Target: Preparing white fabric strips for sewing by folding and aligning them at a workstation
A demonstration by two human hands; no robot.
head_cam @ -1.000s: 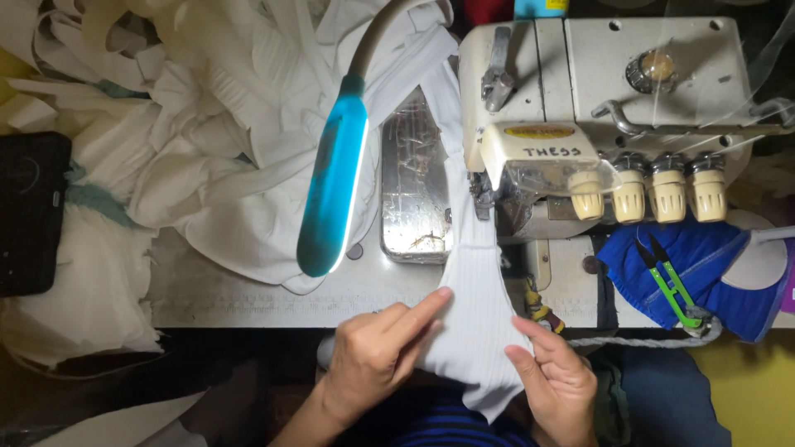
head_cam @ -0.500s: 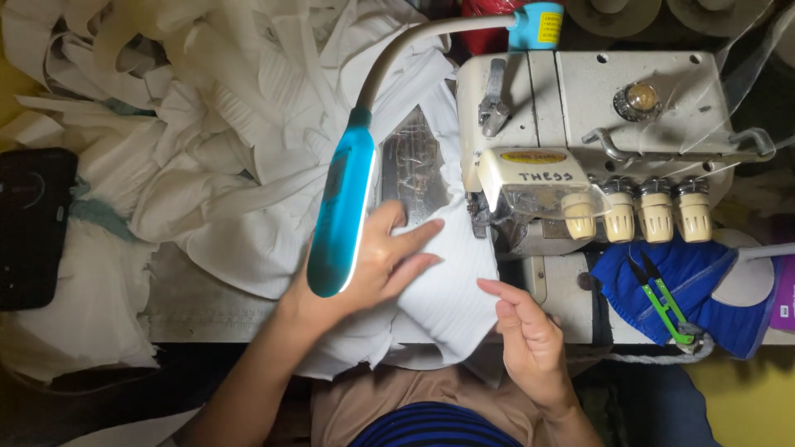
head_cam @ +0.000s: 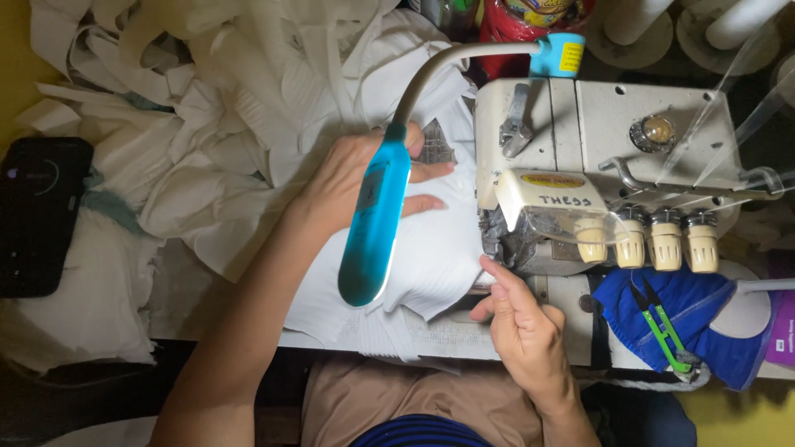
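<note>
White ribbed fabric piece [head_cam: 431,248] lies flat on the machine bed, right edge tucked under the presser-foot area at the front-left of the cream overlock machine [head_cam: 596,157]; near edge hangs off the table toward the lap. Left hand [head_cam: 356,178] rests palm-down on the fabric w/ fingers spread and extended toward the foot, pressing, not pinching; partly hidden behind the blue gooseneck lamp [head_cam: 373,228], which arcs over from the machine top. Right hand [head_cam: 517,319] sits at the front of the machine, index finger straight and touching the cloth edge right by the foot, other fingers curled loose, nothing clasped in it. Step in hand, as judged: feeding/aligning the fabric edge into the overlock, left hand steering from behind-left, right fingertip guiding at the entry point. Next move likely calls for keeping the edge straight to the knife line, even tension btw both hands, and fingertip kept clear of needle and blade. Around: four cream tension knobs [head_cam: 646,240] in a row along the machine front; green thread snips [head_cam: 662,327] lying on a blue cloth [head_cam: 704,331] right of the machine; big heap of white fabric strips and cut pieces [head_cam: 207,108] left and behind; black device [head_cam: 37,215] at far left edge; thread cones [head_cam: 737,21] at back right, threads running down to the machine.
</note>
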